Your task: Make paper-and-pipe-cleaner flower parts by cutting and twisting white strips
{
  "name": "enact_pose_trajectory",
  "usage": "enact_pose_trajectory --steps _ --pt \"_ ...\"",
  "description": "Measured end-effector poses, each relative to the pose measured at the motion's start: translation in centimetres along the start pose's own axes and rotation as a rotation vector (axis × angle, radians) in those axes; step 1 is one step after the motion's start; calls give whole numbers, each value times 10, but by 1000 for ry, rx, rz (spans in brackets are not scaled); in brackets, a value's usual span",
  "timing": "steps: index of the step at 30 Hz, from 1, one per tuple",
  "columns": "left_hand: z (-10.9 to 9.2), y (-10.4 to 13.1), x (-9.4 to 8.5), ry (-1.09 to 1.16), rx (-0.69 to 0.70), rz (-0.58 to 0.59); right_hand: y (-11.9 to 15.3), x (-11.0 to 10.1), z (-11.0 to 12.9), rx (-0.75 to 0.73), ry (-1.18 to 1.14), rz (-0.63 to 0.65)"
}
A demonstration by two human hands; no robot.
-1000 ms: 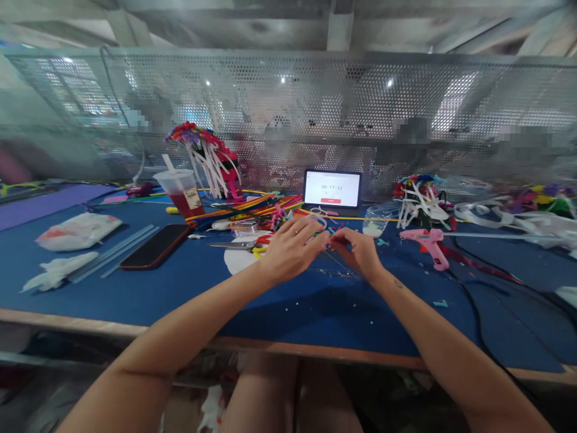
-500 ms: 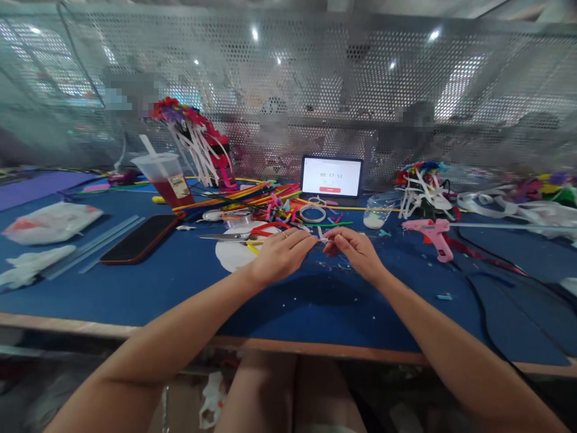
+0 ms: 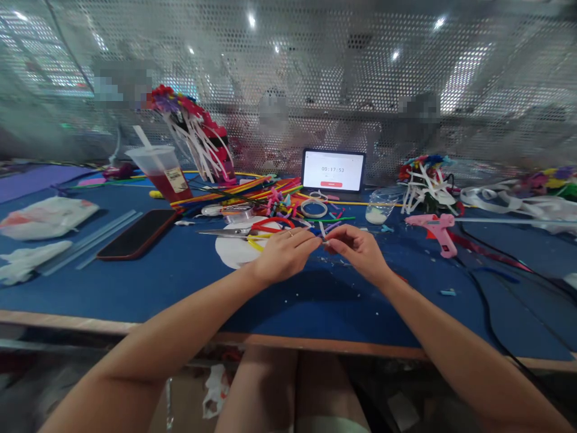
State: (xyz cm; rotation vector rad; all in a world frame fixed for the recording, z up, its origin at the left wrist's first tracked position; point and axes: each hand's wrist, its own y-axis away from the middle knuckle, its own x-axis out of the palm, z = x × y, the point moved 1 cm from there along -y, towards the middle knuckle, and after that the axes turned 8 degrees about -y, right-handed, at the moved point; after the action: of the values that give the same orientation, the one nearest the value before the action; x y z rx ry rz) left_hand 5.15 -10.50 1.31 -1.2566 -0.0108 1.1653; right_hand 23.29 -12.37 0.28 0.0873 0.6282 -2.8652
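Observation:
Over the middle of the table, my left hand [image 3: 291,252] and my right hand [image 3: 356,248] meet fingertip to fingertip. Both are closed in a pinch on a small pale piece [image 3: 325,241] between them. Most of that piece is covered by the fingers, so its kind cannot be made out. Just behind the fingertips a short white strip [image 3: 321,228] shows. Beside my left hand lie scissors [image 3: 229,233] and a red-handled tool [image 3: 270,224], partly over a white disc [image 3: 232,252]. Yellow handles [image 3: 256,242] reach toward my left wrist.
Behind my hands lie a pile of coloured pipe cleaners [image 3: 252,193] and a tablet [image 3: 333,171] showing a timer. A pink glue gun [image 3: 435,231] and cable lie right. Left are a phone [image 3: 137,236] and a drink cup [image 3: 162,174]. Perforated metal panels [image 3: 315,78] stand behind.
My right fingers have closed in on the left fingertips, and the small pale piece is more covered. The view has shifted slightly; the table things stay in place.

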Motion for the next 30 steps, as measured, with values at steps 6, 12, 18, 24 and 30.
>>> enact_pose_trajectory --steps 6,12,18,24,30 --pt "-1 0 1 87 -66 -19 1 1 -6 47 2 38" --pt "-2 0 0 94 -85 -47 3 2 -3 12 19 25" --pt "-3 0 1 116 -113 -14 5 3 0 -98 189 -18" --pt "-5 -2 0 184 -160 -18 6 3 -1 -158 212 -21" --pt "-4 -3 0 293 -245 31 6 2 0 -150 253 -34"
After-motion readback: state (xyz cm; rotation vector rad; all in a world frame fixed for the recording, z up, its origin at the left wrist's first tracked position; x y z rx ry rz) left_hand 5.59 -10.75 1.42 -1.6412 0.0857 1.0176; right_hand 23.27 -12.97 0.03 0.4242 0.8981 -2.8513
